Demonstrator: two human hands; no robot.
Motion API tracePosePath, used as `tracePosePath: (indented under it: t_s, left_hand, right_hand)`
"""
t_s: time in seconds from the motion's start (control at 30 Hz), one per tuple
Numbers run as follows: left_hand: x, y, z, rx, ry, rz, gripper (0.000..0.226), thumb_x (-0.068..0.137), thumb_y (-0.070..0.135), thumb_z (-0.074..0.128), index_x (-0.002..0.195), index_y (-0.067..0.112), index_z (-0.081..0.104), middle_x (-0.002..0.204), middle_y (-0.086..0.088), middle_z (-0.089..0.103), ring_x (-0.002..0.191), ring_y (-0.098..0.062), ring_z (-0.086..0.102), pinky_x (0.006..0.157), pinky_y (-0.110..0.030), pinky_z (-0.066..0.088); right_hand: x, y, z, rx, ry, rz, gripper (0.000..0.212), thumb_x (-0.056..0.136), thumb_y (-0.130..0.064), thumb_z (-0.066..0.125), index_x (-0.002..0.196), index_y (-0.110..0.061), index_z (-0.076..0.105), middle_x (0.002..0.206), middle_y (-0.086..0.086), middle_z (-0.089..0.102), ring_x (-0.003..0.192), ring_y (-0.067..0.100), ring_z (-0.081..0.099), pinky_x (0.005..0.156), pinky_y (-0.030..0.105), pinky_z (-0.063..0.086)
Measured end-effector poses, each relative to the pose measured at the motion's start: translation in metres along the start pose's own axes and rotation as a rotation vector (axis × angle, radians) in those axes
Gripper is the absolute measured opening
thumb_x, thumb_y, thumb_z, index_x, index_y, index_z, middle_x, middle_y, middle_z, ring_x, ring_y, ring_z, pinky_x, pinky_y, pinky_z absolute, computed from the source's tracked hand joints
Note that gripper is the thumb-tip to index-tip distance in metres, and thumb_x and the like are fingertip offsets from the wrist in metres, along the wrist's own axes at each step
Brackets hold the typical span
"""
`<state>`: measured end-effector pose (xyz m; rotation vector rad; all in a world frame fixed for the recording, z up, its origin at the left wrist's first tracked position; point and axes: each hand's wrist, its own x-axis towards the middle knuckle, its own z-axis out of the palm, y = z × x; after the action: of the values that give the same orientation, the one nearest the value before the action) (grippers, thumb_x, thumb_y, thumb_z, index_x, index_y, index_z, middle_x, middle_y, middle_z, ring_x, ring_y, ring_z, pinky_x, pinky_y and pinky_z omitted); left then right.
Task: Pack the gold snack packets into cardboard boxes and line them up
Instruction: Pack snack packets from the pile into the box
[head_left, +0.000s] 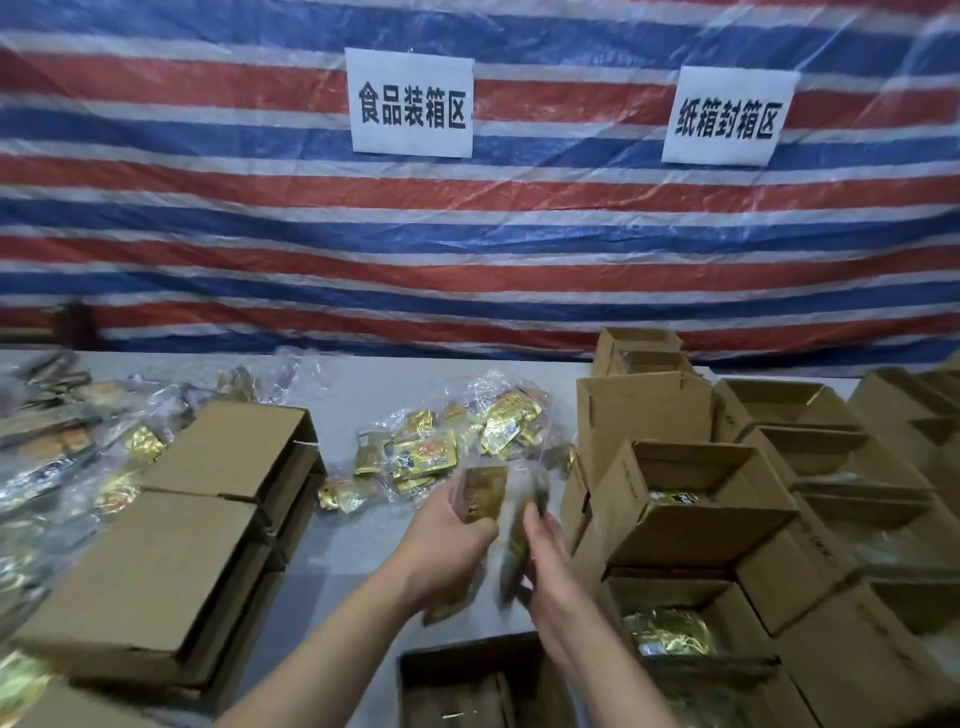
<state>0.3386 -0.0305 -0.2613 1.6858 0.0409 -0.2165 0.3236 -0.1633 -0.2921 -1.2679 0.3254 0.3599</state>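
Packets in both hands, mid-task. My left hand (451, 540) holds a gold packet (484, 493) upright, fingers curled round its lower half; my right hand (545, 561) is closed on a second bunch of packets (511, 551), blurred by motion, so I cannot count them or tell how they are stacked. Both hands are raised above the table (332, 566), just over the open box (467, 680) at the near edge, whose contents are too dark to read. To the right stand rows of open boxes: the nearest box on the right (670, 631) shows gold packets inside, and the one behind it (691, 501) holds at least one packet near its bottom. Loose supply lies ahead in a torn clear bag (457, 441) on the table, well within reach. Flattened cartons (171, 530) are stacked on the left. Judgement: step in hand is gathering and squaring a handful before dropping it into a box. Next move calls for bringing the two bunches together, edges aligned, then lowering them flat into the near box without snagging a flap. Risk: slippery foil sliding from a loose grip.
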Motion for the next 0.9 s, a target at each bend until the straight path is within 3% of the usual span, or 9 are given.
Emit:
tracePosePath:
  t_s: [0.17, 0.27, 0.37, 0.5, 0.6, 0.67, 0.73, 0.83, 0.9]
  left_hand:
    - [-0.041, 0.026, 0.019, -0.128, -0.001, -0.030, 0.022, 0.091, 0.013, 0.054, 0.110, 0.023, 0.059, 0.090, -0.002, 0.071, 0.067, -0.010, 0.069, 0.056, -0.028, 0.055]
    - [-0.052, 0.030, 0.013, -0.148, 0.028, -0.098, 0.023, 0.097, 0.042, 0.049, 0.116, 0.031, 0.055, 0.106, 0.003, 0.067, 0.092, -0.014, 0.067, 0.081, -0.034, 0.057]
    - [-0.058, 0.032, 0.004, -0.145, -0.002, -0.150, 0.042, 0.096, 0.053, 0.044, 0.131, 0.029, 0.048, 0.125, -0.001, 0.061, 0.111, -0.021, 0.061, 0.098, -0.045, 0.050]
    - [-0.071, 0.045, 0.014, -0.168, 0.013, -0.100, 0.076, 0.090, 0.074, 0.028, 0.148, 0.026, 0.034, 0.151, -0.003, 0.038, 0.136, -0.022, 0.040, 0.108, -0.043, 0.039]
    - [-0.080, 0.052, 0.032, -0.303, -0.036, -0.106, 0.071, 0.091, 0.072, 0.025, 0.140, 0.028, 0.050, 0.143, -0.002, 0.048, 0.132, -0.019, 0.047, 0.110, -0.042, 0.040]
    - [-0.084, 0.054, 0.035, -0.332, -0.156, -0.119, 0.042, 0.099, 0.050, 0.034, 0.105, 0.028, 0.070, 0.108, -0.002, 0.066, 0.100, -0.012, 0.064, 0.088, -0.027, 0.051]
    - [-0.083, 0.052, 0.030, -0.260, -0.271, -0.074, 0.030, 0.099, 0.030, 0.040, 0.091, 0.020, 0.067, 0.085, 0.004, 0.069, 0.077, -0.006, 0.065, 0.067, -0.017, 0.050]
    - [-0.077, 0.036, 0.009, -0.084, -0.211, -0.053, 0.020, 0.099, 0.033, 0.048, 0.110, 0.032, 0.064, 0.104, 0.023, 0.067, 0.089, 0.013, 0.059, 0.070, -0.010, 0.043]
    - [-0.070, 0.006, -0.008, 0.114, -0.073, -0.069, 0.025, 0.097, 0.042, 0.051, 0.120, 0.037, 0.057, 0.123, 0.016, 0.059, 0.105, 0.007, 0.054, 0.082, -0.016, 0.043]
  right_hand:
    - [-0.029, -0.004, 0.021, 0.112, 0.084, 0.036, 0.049, 0.093, -0.056, 0.052, 0.129, -0.024, 0.061, 0.110, 0.004, 0.075, 0.096, 0.020, 0.073, 0.066, 0.031, 0.058]
    - [-0.052, -0.003, 0.019, 0.096, 0.056, 0.018, 0.036, 0.095, -0.055, 0.048, 0.115, -0.031, 0.065, 0.090, -0.005, 0.077, 0.080, 0.012, 0.075, 0.058, 0.027, 0.058]
    - [-0.069, -0.007, 0.009, 0.013, 0.067, -0.024, 0.035, 0.088, -0.057, 0.054, 0.105, -0.030, 0.068, 0.084, -0.009, 0.077, 0.074, 0.008, 0.073, 0.058, 0.024, 0.055]
    - [-0.086, -0.009, 0.010, 0.010, 0.000, -0.050, 0.056, 0.078, -0.050, 0.067, 0.121, -0.016, 0.062, 0.115, 0.012, 0.071, 0.090, 0.027, 0.070, 0.075, 0.038, 0.055]
    - [-0.090, -0.009, 0.012, -0.044, -0.072, -0.114, 0.053, 0.071, -0.041, 0.069, 0.121, -0.026, 0.059, 0.112, 0.000, 0.074, 0.102, 0.021, 0.070, 0.090, 0.043, 0.054]
    - [-0.090, -0.007, 0.007, 0.006, -0.084, -0.122, 0.053, 0.070, -0.031, 0.072, 0.121, -0.024, 0.060, 0.110, 0.009, 0.074, 0.103, 0.030, 0.070, 0.087, 0.049, 0.056]
    - [-0.089, -0.005, -0.004, 0.094, -0.103, -0.100, 0.056, 0.068, -0.020, 0.074, 0.122, -0.016, 0.062, 0.103, 0.020, 0.073, 0.091, 0.036, 0.071, 0.072, 0.049, 0.059]
    - [-0.084, -0.001, -0.023, 0.100, -0.128, -0.090, 0.056, 0.067, -0.017, 0.078, 0.119, -0.006, 0.062, 0.094, 0.023, 0.071, 0.081, 0.036, 0.070, 0.064, 0.047, 0.058]
    - [-0.075, 0.001, -0.033, -0.039, -0.066, -0.108, 0.060, 0.067, -0.028, 0.086, 0.120, -0.012, 0.064, 0.103, 0.017, 0.073, 0.096, 0.035, 0.069, 0.077, 0.050, 0.056]
